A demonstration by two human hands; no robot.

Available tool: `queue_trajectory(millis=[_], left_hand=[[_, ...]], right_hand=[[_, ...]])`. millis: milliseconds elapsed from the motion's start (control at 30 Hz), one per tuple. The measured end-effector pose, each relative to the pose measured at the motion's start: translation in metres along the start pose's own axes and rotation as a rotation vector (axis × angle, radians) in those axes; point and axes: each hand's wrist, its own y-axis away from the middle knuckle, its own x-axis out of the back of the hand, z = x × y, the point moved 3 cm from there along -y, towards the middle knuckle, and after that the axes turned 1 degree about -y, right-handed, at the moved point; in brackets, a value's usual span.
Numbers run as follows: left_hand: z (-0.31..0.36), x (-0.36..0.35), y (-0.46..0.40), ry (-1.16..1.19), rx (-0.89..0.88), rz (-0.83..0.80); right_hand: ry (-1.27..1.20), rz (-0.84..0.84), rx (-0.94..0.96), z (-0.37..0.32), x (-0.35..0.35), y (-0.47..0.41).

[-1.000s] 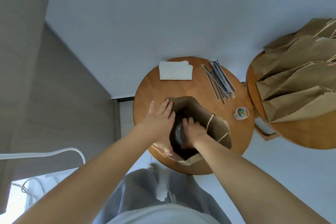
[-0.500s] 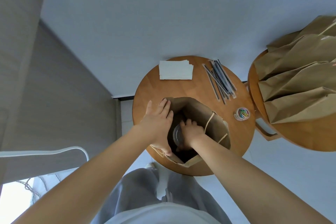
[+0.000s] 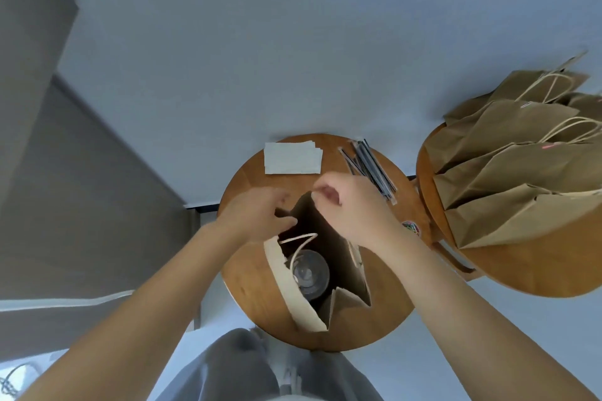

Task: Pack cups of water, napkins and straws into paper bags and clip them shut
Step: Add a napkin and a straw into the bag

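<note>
An open brown paper bag stands on the round wooden table. A clear lidded cup of water stands upright inside it. My left hand holds the bag's left rim, fingers curled over the edge. My right hand is out of the bag and hovers over its far rim with fingers curled; it looks blurred, and whether it pinches the rim is unclear. A stack of white napkins lies at the table's far side, wrapped straws to its right.
A small tub of coloured paper clips shows just right of my right wrist. A second round table on the right carries several filled brown paper bags. My grey-trousered legs are below.
My right hand let go of the cup and came up out of the bag to its far rim. My left hand shifted on the left rim. The cup now stands alone inside.
</note>
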Motion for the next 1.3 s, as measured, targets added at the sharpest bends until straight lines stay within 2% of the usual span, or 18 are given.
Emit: queue_trajectory(millis=[167, 367, 467, 600, 800, 1000, 1300], left_hand=[[-0.018, 0.012, -0.042, 0.232, 0.125, 0.14], [-0.088, -0.021, -0.13, 0.253, 0.257, 0.172], [-0.121, -0.05, -0.168, 0.213, 0.25, 0.149], [-0.156, -0.078, -0.227, 0.168, 0.241, 0.141], [-0.163, -0.092, -0.306, -0.092, 0.124, 0.06], [-0.161, -0.106, -0.343, -0.216, 0.072, -0.063], [-0.157, -0.106, -0.35, -0.207, 0.096, 0.051]], right_hand=[[-0.113, 0.059, -0.14, 0.036, 0.006, -0.053], [-0.035, -0.105, -0.279, 0.093, -0.056, -0.122], [-0.033, -0.173, -0.352, 0.116, -0.093, -0.149], [-0.003, -0.18, -0.401, 0.145, -0.143, -0.183], [0.047, -0.169, -0.409, 0.179, -0.201, -0.214], [0.06, -0.101, -0.446, 0.197, -0.217, -0.224], [-0.019, -0.056, -0.47, 0.207, -0.214, -0.219]])
